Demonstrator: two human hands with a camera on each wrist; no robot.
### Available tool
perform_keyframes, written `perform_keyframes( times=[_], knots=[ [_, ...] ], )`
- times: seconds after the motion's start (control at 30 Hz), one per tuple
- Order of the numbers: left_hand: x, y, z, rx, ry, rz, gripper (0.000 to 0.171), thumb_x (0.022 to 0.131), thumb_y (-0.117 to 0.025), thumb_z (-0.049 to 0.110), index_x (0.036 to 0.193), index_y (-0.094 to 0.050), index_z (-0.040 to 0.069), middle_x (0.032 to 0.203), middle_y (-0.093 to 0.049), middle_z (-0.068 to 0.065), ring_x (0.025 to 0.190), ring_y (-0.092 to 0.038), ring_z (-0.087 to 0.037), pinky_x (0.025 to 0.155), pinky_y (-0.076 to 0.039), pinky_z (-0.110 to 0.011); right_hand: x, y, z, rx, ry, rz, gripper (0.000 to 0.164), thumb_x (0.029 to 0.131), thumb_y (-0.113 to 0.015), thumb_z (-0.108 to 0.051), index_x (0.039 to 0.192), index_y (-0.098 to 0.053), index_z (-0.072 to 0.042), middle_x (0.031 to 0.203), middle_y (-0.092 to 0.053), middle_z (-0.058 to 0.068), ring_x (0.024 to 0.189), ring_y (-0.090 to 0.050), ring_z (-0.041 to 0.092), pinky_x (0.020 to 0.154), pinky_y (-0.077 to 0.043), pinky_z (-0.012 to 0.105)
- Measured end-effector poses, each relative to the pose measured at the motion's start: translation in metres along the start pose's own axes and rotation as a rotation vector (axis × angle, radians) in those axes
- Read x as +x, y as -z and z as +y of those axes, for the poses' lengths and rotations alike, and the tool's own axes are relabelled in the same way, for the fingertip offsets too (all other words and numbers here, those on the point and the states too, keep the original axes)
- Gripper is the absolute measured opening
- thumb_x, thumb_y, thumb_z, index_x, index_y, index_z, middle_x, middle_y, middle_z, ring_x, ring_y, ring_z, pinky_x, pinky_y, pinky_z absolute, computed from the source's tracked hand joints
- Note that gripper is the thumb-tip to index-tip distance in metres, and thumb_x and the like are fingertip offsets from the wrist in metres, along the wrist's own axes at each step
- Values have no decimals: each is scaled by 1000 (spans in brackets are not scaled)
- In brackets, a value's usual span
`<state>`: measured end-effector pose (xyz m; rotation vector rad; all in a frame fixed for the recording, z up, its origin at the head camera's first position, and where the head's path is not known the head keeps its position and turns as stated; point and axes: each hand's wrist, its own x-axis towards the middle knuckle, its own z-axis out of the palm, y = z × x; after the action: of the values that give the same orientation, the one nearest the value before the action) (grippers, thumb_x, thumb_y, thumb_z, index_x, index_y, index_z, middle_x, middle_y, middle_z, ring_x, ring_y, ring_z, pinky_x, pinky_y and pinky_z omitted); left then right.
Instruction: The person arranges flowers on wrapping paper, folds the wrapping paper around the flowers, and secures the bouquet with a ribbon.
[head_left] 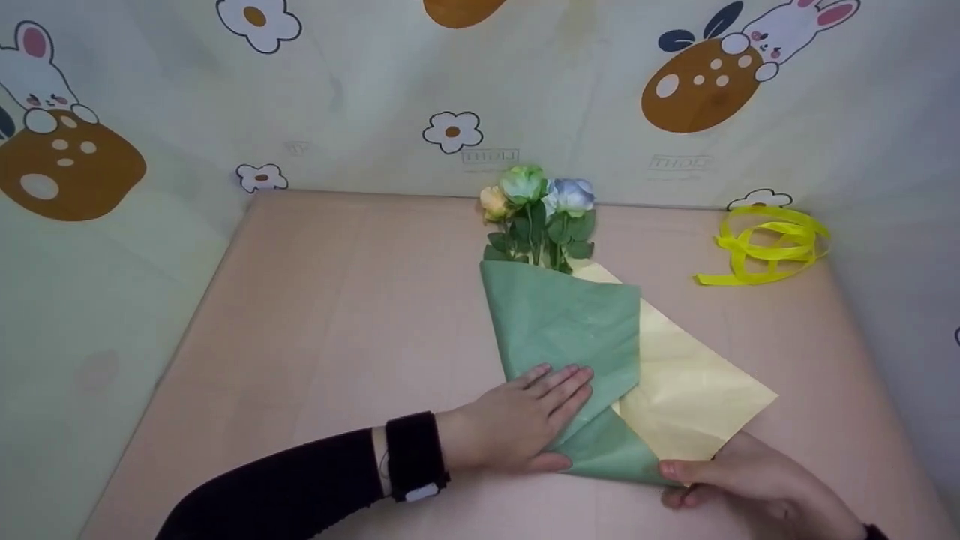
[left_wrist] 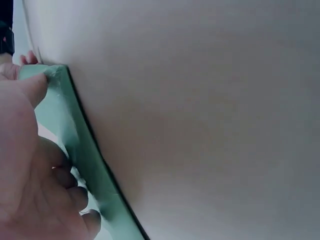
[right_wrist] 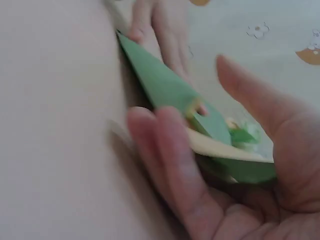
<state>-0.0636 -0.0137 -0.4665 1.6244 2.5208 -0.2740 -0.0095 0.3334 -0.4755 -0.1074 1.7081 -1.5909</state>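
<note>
A bouquet of artificial flowers [head_left: 525, 191], with orange, green and bluish blooms on leafy stems, lies in a sheet of wrapping paper [head_left: 566, 315], green on one face and pale yellow on the other. The green left side is folded over the stems. My left hand [head_left: 525, 420] rests flat on this fold, fingers extended. At the lower right, my right hand [head_left: 757, 476] holds the paper's edge, with fingers underneath and thumb above. In the right wrist view, the right hand's thumb stands apart from the fingers [right_wrist: 172, 155], with paper between. The lower stems are hidden.
A loosely coiled yellow ribbon [head_left: 776, 247] lies at the table's back right. The pinkish table [head_left: 360, 300] meets a printed backdrop [head_left: 360, 97] with rabbits and flowers along its far edge, and more backdrop stands at both sides.
</note>
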Motion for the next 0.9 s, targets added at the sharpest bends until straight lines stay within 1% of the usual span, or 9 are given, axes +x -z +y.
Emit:
perform_keyframes(
  times=[0.1,0.17,0.27,0.37,0.43,0.63,0.73,0.83,0.9],
  knots=[
    [1,-1,3,12,-12,27,88,115,-31,64,174,-11,2,182,-9,-17,169,-11,-27,134,-20,-43,1,-14,3,-10,-43,82,20,104,-77,-14,112,-69,3,96,-79,24,84,-80,27,72,-66,36],
    [1,-1,5,28,-31,37,86,116,-34,61,174,-11,3,182,-9,-17,169,-12,-26,133,-21,-43,2,-19,4,-21,-55,121,22,103,-78,-17,109,-70,3,94,-79,23,82,-79,26,70,-66,35],
    [1,-2,7,43,-48,18,84,116,-34,60,175,-11,4,183,-8,-15,169,-12,-25,134,-21,-43,3,-21,6,-11,-67,143,24,104,-77,-17,110,-69,5,93,-79,19,81,-79,27,70,-66,35],
    [1,-1,8,48,-46,-14,84,116,-34,60,175,-10,5,183,-6,-14,169,-9,-24,134,-19,-42,2,-19,8,9,-85,114,22,104,-75,-14,110,-69,6,93,-79,19,83,-80,27,74,-66,35],
    [1,-1,8,64,-70,-20,81,117,-33,58,175,-10,6,183,-5,-15,169,-8,-24,134,-19,-43,1,-17,10,21,-96,94,21,104,-74,-13,109,-69,7,94,-79,20,85,-80,28,76,-67,36],
    [1,-3,13,55,-225,-32,70,119,-24,51,177,-5,15,184,4,-6,169,0,-21,135,-15,-45,1,-12,11,12,-113,64,24,107,-71,-16,109,-71,7,95,-80,18,86,-81,27,77,-67,38],
    [2,-6,17,47,-226,-66,75,117,-19,59,177,-2,16,184,6,-3,169,3,-19,135,-12,-45,1,-9,9,1,-113,38,26,109,-69,-19,109,-71,7,96,-79,18,85,-81,27,75,-67,39],
    [5,-6,22,47,-198,-95,83,114,-17,67,176,1,15,184,6,-5,169,4,-19,135,-10,-46,1,-7,7,-9,-117,19,28,111,-66,-21,109,-72,7,95,-79,20,82,-81,27,72,-67,38],
    [6,-4,25,41,-186,-116,86,112,-17,71,176,4,18,184,7,-7,169,5,-20,135,-8,-47,-1,-6,7,-17,-124,5,32,113,-64,-24,109,-73,7,95,-79,21,82,-81,28,70,-67,38]
  ],
)
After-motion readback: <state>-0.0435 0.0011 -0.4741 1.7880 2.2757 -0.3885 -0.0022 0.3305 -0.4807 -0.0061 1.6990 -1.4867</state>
